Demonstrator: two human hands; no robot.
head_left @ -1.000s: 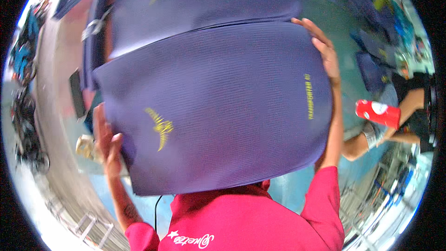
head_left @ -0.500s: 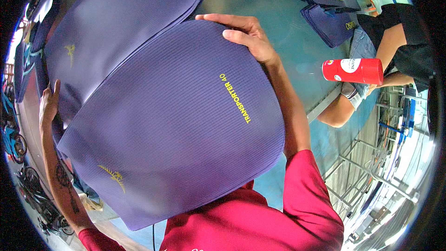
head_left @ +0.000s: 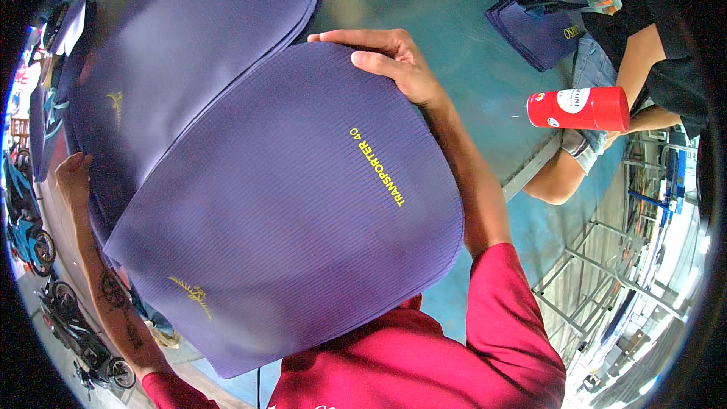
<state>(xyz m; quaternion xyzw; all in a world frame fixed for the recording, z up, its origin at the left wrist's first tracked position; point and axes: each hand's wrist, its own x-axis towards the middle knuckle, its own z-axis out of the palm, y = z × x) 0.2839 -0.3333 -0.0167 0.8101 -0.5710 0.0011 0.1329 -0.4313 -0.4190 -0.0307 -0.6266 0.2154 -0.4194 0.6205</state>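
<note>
A large purple ribbed sheet (head_left: 280, 204), rounded at one end with yellow lettering and a yellow emblem, spreads in front of my red shirt. My right hand (head_left: 401, 64) grips its far rounded edge, thumb on top and fingers stretched along the rim. Left of it, partly beneath, lies a stack of smooth purple sheets (head_left: 204, 38) with similar yellow print. My left hand (head_left: 74, 178) is closed beside the left edge of that stack; what its fingers hold, if anything, is hidden.
On the worktable (head_left: 454, 98) a red cylindrical can (head_left: 579, 109) appears at the right. Behind it is another person in denim (head_left: 594, 68) and black. More purple pieces (head_left: 534, 34) lie at the far right. Metal racks (head_left: 598, 257) stand at right, motorcycles (head_left: 68, 326) at lower left.
My left hand has shifted down and slightly left, and its raised thumb has folded in. My right hand keeps its hold on the ribbed sheet, which has shifted only slightly.
</note>
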